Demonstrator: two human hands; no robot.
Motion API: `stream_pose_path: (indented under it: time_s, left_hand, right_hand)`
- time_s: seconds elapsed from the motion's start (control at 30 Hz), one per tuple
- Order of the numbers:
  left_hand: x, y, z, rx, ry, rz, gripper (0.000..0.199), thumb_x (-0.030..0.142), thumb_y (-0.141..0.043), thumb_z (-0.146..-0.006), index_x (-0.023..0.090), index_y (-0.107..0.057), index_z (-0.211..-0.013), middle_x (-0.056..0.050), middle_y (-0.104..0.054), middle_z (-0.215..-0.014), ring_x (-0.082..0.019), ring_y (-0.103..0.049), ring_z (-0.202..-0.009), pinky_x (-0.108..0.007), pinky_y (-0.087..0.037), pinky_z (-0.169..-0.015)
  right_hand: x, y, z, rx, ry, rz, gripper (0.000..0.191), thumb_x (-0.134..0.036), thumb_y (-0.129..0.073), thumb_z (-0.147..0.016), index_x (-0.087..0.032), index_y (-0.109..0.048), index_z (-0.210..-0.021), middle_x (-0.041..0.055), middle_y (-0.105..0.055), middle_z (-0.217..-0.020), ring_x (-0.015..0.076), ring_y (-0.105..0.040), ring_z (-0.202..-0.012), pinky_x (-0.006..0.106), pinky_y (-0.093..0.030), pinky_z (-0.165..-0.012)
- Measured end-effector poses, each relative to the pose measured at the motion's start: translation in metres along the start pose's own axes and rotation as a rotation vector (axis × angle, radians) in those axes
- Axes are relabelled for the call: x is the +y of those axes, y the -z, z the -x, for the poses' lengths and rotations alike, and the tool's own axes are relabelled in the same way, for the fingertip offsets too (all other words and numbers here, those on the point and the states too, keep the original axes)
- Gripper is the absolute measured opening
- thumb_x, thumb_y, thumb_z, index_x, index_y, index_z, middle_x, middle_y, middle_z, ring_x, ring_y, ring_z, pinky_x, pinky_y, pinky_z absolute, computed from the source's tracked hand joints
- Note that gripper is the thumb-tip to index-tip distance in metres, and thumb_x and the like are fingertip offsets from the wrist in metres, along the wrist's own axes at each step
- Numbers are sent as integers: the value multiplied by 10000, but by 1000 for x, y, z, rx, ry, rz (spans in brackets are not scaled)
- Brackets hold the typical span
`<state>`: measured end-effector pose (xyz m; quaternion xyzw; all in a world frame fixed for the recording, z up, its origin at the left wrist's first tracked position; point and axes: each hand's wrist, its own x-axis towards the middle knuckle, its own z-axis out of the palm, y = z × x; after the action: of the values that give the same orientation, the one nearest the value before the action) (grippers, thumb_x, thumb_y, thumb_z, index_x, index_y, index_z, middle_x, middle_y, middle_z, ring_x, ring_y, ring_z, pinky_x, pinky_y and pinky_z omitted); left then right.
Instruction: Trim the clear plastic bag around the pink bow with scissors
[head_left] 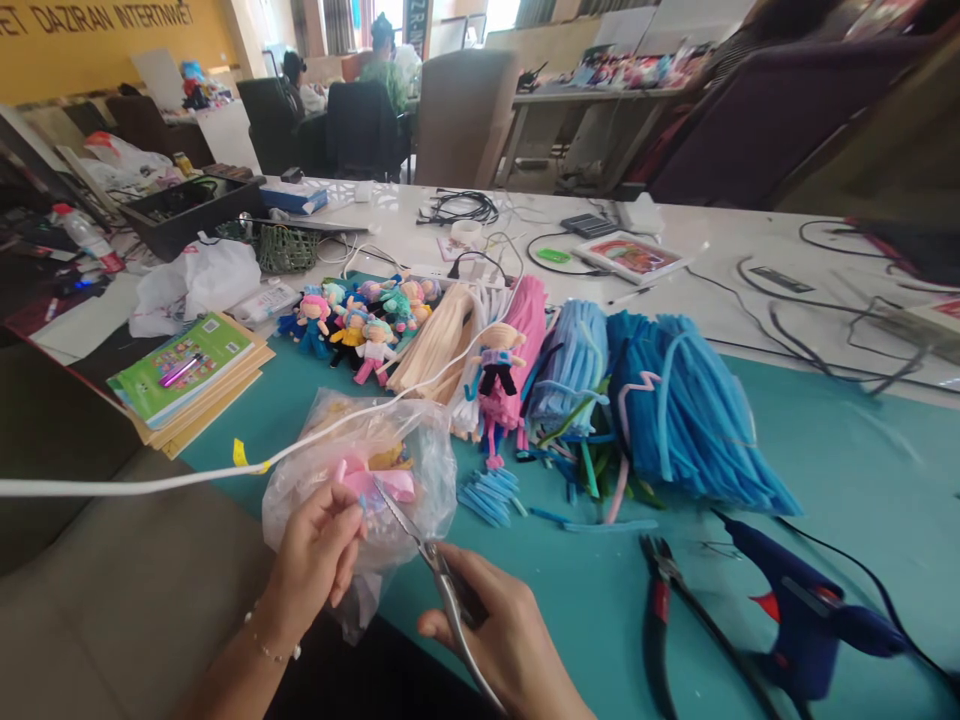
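Note:
My left hand (319, 550) is closed in a pinch, with a tiny light-blue piece (364, 503) at the fingertips; its kind is too small to tell. My right hand (502, 615) is wrapped around the handles of long-nose pliers (409, 527), whose narrow jaws point up and left, close to the left fingertips. Just beyond lies a clear plastic bag (431, 455) with a pink piece (394, 486) and small yellowish items in it. Short blue cut pieces (491, 497) lie on the green mat (585, 610) to the right of the bag.
Pipe-cleaner bundles in blue (682, 420), light blue (574, 350) and cream (439, 340) stand behind, beside several small dolls (375, 345). At right lie cutting pliers (660, 600) and a glue gun (802, 610). A white cable (150, 488) crosses at left before stacked books (187, 365).

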<state>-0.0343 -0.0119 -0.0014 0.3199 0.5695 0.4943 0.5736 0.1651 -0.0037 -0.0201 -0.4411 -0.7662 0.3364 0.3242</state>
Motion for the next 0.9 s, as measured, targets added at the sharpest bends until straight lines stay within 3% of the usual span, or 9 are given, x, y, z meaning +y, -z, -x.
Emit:
stream_pose_path:
  time_s: [0.1, 0.2, 0.33, 0.63, 0.9]
  left_hand:
    - [2, 6, -1, 58, -77, -206, 224, 381, -571, -822, 196, -498, -718, 107, -429, -445, -26, -282, -263, -136, -216, -263]
    - [6, 6, 0, 116, -164, -350, 171, 321, -546, -823, 195, -514, -712, 111, -371, -456, -33, -278, -308, -145, -207, -294]
    - [9, 5, -1, 97, -250, -438, 164, 300, -553, -803, 194, -515, -683, 96, -368, -490, -53, -328, -383, -159, -259, -346]
    - [4, 6, 0, 90, -157, -384, 177, 302, -521, -820, 210, -486, -673, 114, -331, -450, -48, -269, -306, -176, -181, -292]
    - [6, 6, -1, 80, -135, -436, 174, 290, -503, -818, 217, -476, -663, 123, -315, -414, -56, -260, -295, -174, -199, -289]
  right_hand:
    - [0, 1, 2, -5, 26, 30, 706, -760, -477, -788, -153, -699, -1072, 43, -672, -655, 144, -589, -490, 217, -459, -464]
    - [0, -1, 4, -2, 42, 64, 673, -737, -493, -802, -166, -694, -1097, 36, -657, -642, 137, -566, -471, 221, -450, -458]
    - [1, -4, 4, 2, 47, 77, 587, -664, -497, -861, -174, -691, -1119, 45, -667, -666, 134, -562, -469, 221, -449, -460]
    - [5, -8, 6, 24, 72, 79, 602, -638, -416, -910, -147, -693, -1122, 57, -663, -650, 152, -597, -483, 227, -466, -477]
    - [4, -7, 7, 4, 43, 62, 572, -643, -544, -845, -170, -698, -1129, 46, -662, -664, 150, -583, -490, 231, -440, -472]
